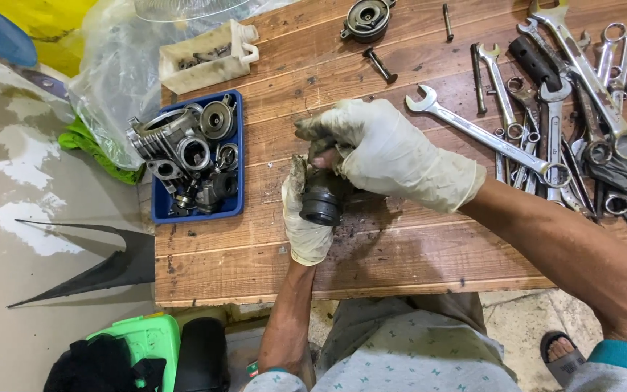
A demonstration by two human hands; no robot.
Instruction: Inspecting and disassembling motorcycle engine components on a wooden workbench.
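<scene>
Wooden bench [415,254], spanners far right. Left hand [306,218] clamps black cylindrical part [321,205]; right hand [386,152] pinches its top. Judgement: brace firmly, work slowly; gloves greasy.

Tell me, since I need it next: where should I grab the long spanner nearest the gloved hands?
Probably grip the long spanner mid-shaft, from above. It lies flat on the table, and its near stretch lies bare; its ring end sits among other spanners.

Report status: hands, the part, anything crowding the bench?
Left hand grips dark round part from below. Right hand closed on its top. Spanners lie right, blue parts tray left; both apart from hands.
</scene>
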